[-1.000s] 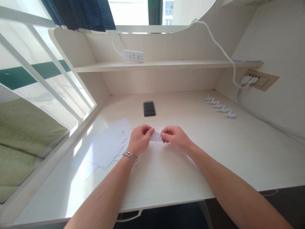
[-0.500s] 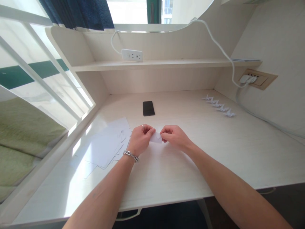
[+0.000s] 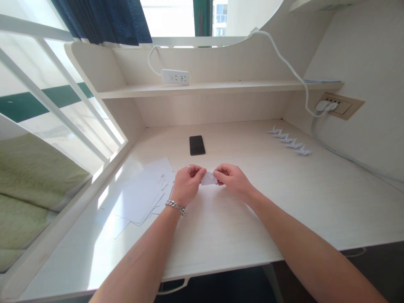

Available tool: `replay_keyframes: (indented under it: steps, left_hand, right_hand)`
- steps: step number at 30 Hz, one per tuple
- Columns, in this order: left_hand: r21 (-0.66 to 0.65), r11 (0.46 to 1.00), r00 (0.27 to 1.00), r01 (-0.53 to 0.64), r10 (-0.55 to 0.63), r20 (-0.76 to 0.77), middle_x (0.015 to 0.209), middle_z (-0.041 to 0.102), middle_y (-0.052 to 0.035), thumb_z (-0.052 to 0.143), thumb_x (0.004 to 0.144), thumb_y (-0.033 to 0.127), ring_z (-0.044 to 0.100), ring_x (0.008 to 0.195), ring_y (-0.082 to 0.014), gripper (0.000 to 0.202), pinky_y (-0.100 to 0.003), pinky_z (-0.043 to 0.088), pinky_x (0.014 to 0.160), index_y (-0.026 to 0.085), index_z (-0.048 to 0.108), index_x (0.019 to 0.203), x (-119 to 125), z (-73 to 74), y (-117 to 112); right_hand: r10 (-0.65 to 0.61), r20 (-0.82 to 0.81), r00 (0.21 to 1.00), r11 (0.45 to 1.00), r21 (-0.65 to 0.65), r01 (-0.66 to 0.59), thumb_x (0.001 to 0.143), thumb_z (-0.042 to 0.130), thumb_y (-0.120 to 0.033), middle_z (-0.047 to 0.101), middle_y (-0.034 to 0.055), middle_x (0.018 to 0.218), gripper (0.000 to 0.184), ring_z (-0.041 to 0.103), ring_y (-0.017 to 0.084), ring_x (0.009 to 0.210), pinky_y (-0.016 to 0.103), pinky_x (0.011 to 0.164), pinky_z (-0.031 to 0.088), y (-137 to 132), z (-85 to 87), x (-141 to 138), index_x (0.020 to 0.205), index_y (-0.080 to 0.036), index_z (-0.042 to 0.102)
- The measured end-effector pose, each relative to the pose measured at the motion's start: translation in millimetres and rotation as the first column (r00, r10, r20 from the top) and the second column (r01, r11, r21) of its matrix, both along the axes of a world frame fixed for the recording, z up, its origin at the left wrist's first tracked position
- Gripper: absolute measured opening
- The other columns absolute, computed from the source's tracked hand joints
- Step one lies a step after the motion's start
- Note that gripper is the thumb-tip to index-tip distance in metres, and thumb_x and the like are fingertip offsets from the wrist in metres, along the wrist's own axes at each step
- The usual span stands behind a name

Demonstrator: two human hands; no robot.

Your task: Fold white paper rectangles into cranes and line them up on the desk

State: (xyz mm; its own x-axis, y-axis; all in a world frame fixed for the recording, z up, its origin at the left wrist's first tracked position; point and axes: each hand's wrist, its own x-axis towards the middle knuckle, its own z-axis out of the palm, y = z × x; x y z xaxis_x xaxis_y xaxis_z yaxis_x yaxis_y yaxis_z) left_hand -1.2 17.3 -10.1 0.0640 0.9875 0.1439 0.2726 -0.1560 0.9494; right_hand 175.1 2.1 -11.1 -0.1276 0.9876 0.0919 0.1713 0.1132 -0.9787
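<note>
A small folded piece of white paper [image 3: 208, 179] is held between my two hands, just above the desk. My left hand [image 3: 187, 182], with a ring and a chain bracelet at the wrist, pinches its left edge between thumb and fingers. The right edge is pinched by my right hand [image 3: 232, 179], thumb on top and fingers curled under. Sloping crease lines show faintly on the paper; its finer folds are too small to make out.
Loose white sheets [image 3: 142, 191] lie spread at the left, close to my left forearm. A black phone [image 3: 197, 145] rests beyond my hands. Several folded paper cranes [image 3: 294, 144] stand in a row at the back right. A power strip [image 3: 175, 77] sits on the shelf [image 3: 214, 87].
The paper has turned slightly between my hands and now sits more level. My right fingers have shifted their pinch along its right edge. The view has tipped a little upward.
</note>
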Motion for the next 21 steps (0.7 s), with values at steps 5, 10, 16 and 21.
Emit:
replay_keyframes:
  steps: [5, 10, 16, 21]
  left_hand:
    - [-0.033, 0.985, 0.965, 0.172, -0.175, -0.194, 0.069, 0.068, -0.003, 0.059, 0.079, 0.039, 0.06, 0.066, -0.0158, 0.024, -0.027, 0.044, 0.063, 0.016, 0.066, 0.078, -1, 2.4, -7]
    - [-0.027, 0.972, 0.899, 0.233, -0.226, -0.376, 0.071, 0.069, -0.0011, 0.055, 0.079, 0.036, 0.06, 0.067, -0.0159, 0.023, -0.026, 0.042, 0.06, 0.019, 0.07, 0.075, -2, 6.7, -12]
    - [-0.077, 0.962, 0.911, 0.26, -0.271, -0.309, 0.062, 0.067, -0.0003, 0.055, 0.075, 0.03, 0.059, 0.06, -0.0145, 0.019, -0.024, 0.041, 0.057, 0.019, 0.07, 0.071, -6, 13.9, -10]
    - [-0.073, 0.969, 0.919, 0.236, -0.247, -0.307, 0.059, 0.065, -0.0007, 0.054, 0.072, 0.029, 0.057, 0.057, -0.014, 0.018, -0.024, 0.04, 0.055, 0.018, 0.068, 0.066, -13, 19.1, -8]
  right_hand:
    - [-0.049, 0.248, 0.968, 0.996, 0.08, 0.03, 0.082, 0.053, -0.033, 0.064, 0.0017, 0.074, 0.018, 0.057, 0.015, 0.069, 0.027, 0.063, 0.042, -1, -4.2, 0, 0.076, -0.019, 0.062]
    - [-0.027, 0.428, 0.904, 0.99, 0.139, -0.036, 0.083, 0.051, -0.03, 0.065, 0.0011, 0.074, 0.017, 0.054, 0.015, 0.068, 0.027, 0.063, 0.038, -7, 1.7, 0, 0.074, -0.02, 0.062]
    - [-0.035, 0.396, 0.917, 0.995, 0.103, -0.006, 0.081, 0.053, -0.031, 0.064, 0.0012, 0.072, 0.017, 0.054, 0.015, 0.067, 0.027, 0.061, 0.038, -4, 9.6, 9, 0.073, -0.02, 0.063]
    - [-0.049, 0.365, 0.93, 0.995, 0.1, 0.013, 0.08, 0.053, -0.032, 0.063, 0.0008, 0.07, 0.018, 0.054, 0.015, 0.066, 0.027, 0.061, 0.038, 0, 9.9, 16, 0.072, -0.019, 0.062]
